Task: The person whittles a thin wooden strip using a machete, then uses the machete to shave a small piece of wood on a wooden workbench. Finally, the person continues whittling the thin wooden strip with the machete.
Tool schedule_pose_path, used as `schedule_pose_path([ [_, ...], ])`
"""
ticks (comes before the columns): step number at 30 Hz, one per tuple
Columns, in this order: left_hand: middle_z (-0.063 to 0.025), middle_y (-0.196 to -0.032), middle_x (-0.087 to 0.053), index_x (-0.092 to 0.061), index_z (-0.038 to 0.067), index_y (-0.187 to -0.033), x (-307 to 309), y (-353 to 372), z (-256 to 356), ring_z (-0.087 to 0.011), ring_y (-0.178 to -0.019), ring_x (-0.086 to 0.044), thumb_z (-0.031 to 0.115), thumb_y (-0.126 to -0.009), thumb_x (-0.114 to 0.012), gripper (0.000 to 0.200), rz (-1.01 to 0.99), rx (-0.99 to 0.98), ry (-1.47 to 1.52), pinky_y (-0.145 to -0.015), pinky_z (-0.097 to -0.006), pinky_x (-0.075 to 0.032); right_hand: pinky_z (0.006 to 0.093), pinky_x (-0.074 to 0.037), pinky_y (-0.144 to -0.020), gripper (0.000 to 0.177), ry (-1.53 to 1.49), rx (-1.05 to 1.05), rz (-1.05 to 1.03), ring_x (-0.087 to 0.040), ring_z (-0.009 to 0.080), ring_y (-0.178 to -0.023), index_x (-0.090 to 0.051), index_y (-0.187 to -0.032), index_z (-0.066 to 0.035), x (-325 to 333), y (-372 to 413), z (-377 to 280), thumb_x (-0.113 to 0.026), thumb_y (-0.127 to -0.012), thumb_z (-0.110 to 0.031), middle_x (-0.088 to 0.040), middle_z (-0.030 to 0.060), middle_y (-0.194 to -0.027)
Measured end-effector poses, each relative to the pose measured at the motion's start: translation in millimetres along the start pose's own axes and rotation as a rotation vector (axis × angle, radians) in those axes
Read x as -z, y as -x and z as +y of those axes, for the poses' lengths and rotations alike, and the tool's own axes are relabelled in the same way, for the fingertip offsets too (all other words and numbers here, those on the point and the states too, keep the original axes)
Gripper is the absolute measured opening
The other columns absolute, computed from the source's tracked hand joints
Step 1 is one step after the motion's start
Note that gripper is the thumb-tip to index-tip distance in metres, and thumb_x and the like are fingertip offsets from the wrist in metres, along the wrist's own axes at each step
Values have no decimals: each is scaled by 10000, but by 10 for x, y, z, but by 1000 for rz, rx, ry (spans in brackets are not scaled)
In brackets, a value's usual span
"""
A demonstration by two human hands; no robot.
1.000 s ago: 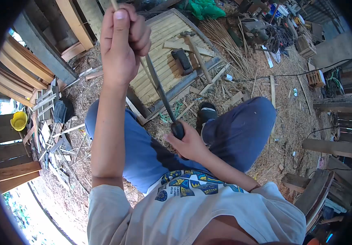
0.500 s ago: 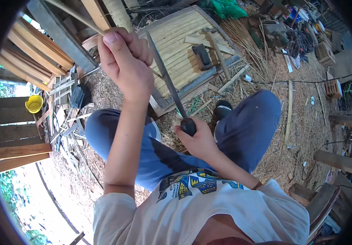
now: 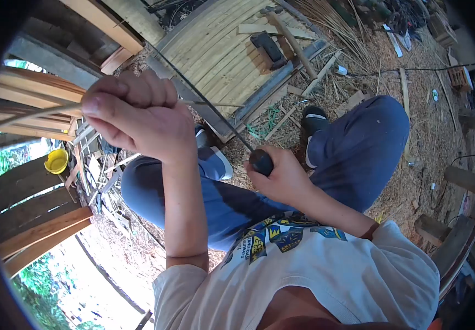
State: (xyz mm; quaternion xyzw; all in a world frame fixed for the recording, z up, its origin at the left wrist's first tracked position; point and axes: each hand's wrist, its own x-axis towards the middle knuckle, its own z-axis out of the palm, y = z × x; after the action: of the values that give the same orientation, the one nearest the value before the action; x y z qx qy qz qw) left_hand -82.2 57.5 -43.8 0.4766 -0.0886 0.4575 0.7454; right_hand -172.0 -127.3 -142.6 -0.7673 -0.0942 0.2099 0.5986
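Observation:
My left hand (image 3: 141,115) is raised at the left, its fingers closed in a fist around a thin pale stick (image 3: 34,114). One length of the stick runs out past the thumb to the left; the other end shows beyond the fist on the right. Low in front of my lap, my right hand (image 3: 284,173) is wrapped round the dark rounded handle of a long knife (image 3: 207,102). Its blade points up and away to the left, seen nearly edge-on, and crosses the stick in this view.
Ahead lies a slatted wooden panel (image 3: 210,52) with a dark block (image 3: 269,50) and a hammer (image 3: 292,44) on it. Thin strips (image 3: 339,27) are piled behind. Wood shavings cover the ground around my bent knees. A yellow bucket (image 3: 57,161) is at the left, near stacked planks (image 3: 34,91).
My left hand has moved left and down with the stick, which now points out to the left. The knife blade has turned edge-on and tilts further left. The view has shifted slightly.

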Motion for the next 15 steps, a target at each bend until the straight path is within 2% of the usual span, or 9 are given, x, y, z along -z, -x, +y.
schedule_pose_path([
  [2, 47, -560, -254, -533, 96, -894, -45, 17, 0, -78, -450, -188, 469, -1100, -469, 430, -4, -32, -48, -388, -261, -153, 351, -470, -580, 225, -14, -59, 23, -537, 135, -588, -662, -896, 21, -32, 0, 353, -720, -898, -196, -606, 96, -659],
  [5, 50, -569, -252, -528, 100, -893, -44, -25, -14, -74, -465, -183, 454, -1109, -453, 422, -30, -68, -60, -399, -260, -162, 360, -489, -601, 218, 91, -266, -17, -574, 164, -593, -659, -899, 20, 119, -16, 479, -711, -892, -191, -626, 126, -675],
  [8, 53, -584, -247, -538, 99, -897, -48, 32, -20, -74, -482, -189, 437, -1118, -438, 416, -90, -46, 25, -408, -250, -162, 384, -501, -618, 207, 91, -74, 52, -622, 220, -612, -660, -914, 19, 28, 78, 210, -715, -872, -176, -647, 159, -703],
  [9, 53, -586, -246, -539, 98, -898, -39, 44, -4, -74, -485, -192, 434, -1118, -437, 415, -88, -40, 26, -411, -246, -161, 405, -512, -636, 209, 103, -143, -17, -657, 271, -647, -661, -934, 18, 51, 100, 64, -720, -854, -166, -662, 181, -738],
  [12, 50, -587, -248, -537, 93, -896, -14, 56, 28, -76, -485, -196, 417, -1120, -443, 404, -63, -40, 21, -414, -241, -160, 410, -514, -627, 215, 129, -39, 15, -661, 265, -639, -663, -951, 14, -8, 128, 306, -724, -852, -167, -665, 181, -742],
  [13, 50, -586, -249, -537, 94, -900, -5, 58, 31, -76, -483, -197, 413, -1119, -447, 397, -56, -48, 5, -413, -242, -159, 402, -518, -627, 211, 135, -11, 125, -664, 250, -635, -657, -939, 13, -68, 101, 448, -726, -855, -168, -665, 171, -732],
  [15, 49, -585, -251, -533, 98, -907, 9, 27, 33, -76, -480, -199, 410, -1116, -458, 383, -58, -66, -12, -411, -245, -158, 395, -521, -637, 206, 141, -168, 51, -671, 249, -648, -654, -933, 8, 19, 109, 541, -731, -849, -164, -668, 165, -738],
])
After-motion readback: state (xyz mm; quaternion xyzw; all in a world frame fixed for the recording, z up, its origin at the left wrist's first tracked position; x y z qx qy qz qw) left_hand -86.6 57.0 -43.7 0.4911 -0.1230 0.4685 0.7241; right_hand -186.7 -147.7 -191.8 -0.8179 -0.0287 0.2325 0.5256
